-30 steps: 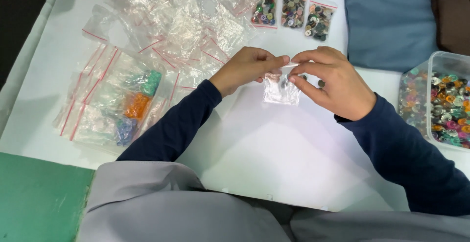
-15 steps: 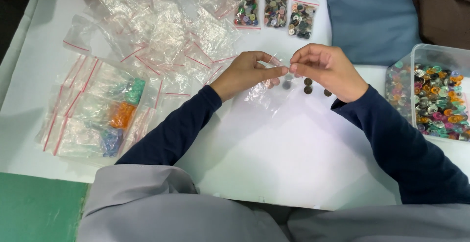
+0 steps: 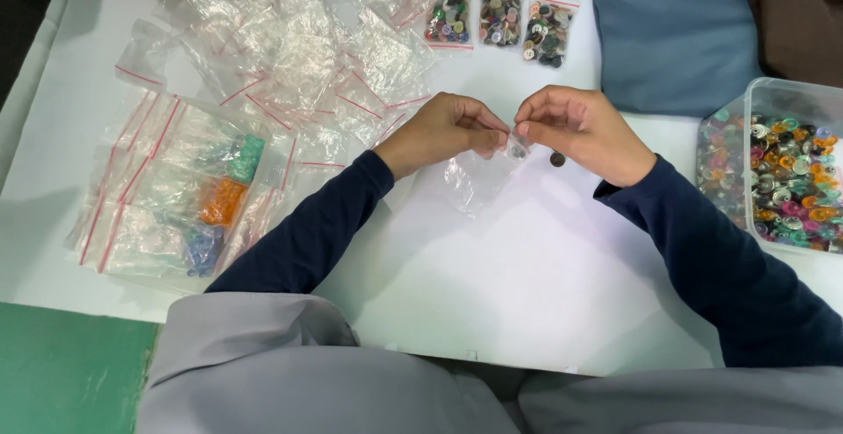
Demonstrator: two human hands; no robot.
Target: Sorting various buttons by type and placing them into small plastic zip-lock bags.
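My left hand [image 3: 450,128] and my right hand [image 3: 580,126] meet over the white table [image 3: 527,311]. Both pinch the top edge of a small clear zip bag [image 3: 479,179], which hangs down toward the table between them. A few buttons show at the bag's mouth under my right fingertips. One dark button [image 3: 557,159] lies loose on the table just below my right hand. Both arms wear dark blue sleeves.
A heap of empty clear zip bags [image 3: 299,47] covers the far left; larger bags with coloured items [image 3: 202,197] lie left. Three filled button bags [image 3: 500,17] sit at the back. A clear tub of coloured buttons [image 3: 781,170] stands right, folded blue cloth [image 3: 672,30] behind it.
The small bag has gone from held flat between my hands to hanging by its top edge. Several loose buttons seen half a second ago are gone from the table; one remains.
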